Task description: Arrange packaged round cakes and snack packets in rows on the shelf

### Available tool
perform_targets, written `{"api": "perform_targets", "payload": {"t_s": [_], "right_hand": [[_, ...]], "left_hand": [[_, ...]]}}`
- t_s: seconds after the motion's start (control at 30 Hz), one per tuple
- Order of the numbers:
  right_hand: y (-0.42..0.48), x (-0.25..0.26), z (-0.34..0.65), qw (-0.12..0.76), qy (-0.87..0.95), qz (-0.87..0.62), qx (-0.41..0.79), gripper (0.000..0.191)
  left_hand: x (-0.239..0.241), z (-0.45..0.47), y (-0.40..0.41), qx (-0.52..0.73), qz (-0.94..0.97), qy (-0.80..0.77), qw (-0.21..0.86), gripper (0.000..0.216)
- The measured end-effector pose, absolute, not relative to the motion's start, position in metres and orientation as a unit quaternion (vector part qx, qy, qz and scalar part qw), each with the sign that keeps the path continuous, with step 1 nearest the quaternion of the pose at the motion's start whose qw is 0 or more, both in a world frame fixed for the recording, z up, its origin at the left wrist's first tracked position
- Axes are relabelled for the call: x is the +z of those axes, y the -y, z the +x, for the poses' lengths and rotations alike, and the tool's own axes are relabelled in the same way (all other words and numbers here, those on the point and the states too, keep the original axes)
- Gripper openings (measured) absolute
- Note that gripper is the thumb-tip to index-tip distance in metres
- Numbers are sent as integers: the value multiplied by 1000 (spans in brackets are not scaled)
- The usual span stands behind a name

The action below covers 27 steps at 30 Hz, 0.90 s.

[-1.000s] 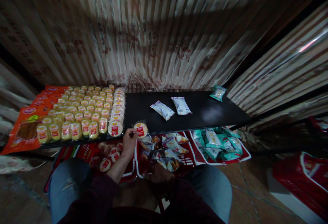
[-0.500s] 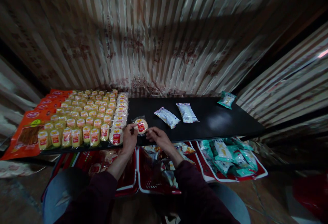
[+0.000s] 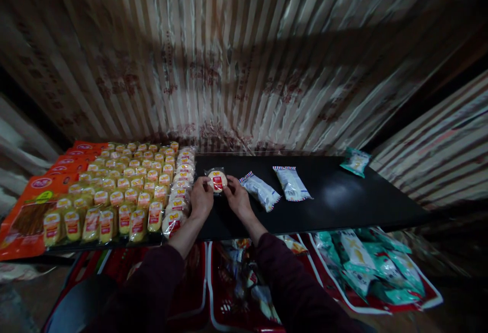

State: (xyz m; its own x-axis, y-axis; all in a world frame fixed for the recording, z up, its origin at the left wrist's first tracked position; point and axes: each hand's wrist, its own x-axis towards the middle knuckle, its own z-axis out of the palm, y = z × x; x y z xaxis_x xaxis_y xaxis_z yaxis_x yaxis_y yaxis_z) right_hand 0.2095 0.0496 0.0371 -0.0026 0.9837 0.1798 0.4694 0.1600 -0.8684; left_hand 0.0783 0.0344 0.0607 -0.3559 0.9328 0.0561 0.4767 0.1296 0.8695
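Round wrapped cake (image 3: 217, 182), one: centre of frame, held by its edges between left hand (image 3: 202, 199) and right hand (image 3: 238, 198). Row of round cakes (image 3: 181, 191), left: apparently complete. White packets (image 3: 292, 184), two: right of centre, loosely placed. Red baskets (image 3: 210, 282), lower frame: packets remaining.

No legible txt on pkts (image 3: 217, 182)

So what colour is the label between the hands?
The label is mainly red, as the head view shows.
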Motion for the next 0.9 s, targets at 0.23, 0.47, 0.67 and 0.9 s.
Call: {"api": "perform_targets", "payload": {"t_s": [0.23, 0.47, 0.67, 0.9], "right_hand": [[-93, 30, 181, 457, 599, -576, 317, 39], [-121, 17, 169, 480, 548, -617, 297, 42], [-148, 8, 160, 513, 517, -592, 344, 25], [-171, 1, 150, 529, 512, -568, 368, 24]], "left_hand": [[81, 76, -71, 341, 497, -749, 275, 34], [83, 83, -100, 333, 525, -745, 242, 38], [76, 89, -119, 301, 551, -744, 230, 40], [70, 88, -139, 283, 586, -739, 171, 36]]}}
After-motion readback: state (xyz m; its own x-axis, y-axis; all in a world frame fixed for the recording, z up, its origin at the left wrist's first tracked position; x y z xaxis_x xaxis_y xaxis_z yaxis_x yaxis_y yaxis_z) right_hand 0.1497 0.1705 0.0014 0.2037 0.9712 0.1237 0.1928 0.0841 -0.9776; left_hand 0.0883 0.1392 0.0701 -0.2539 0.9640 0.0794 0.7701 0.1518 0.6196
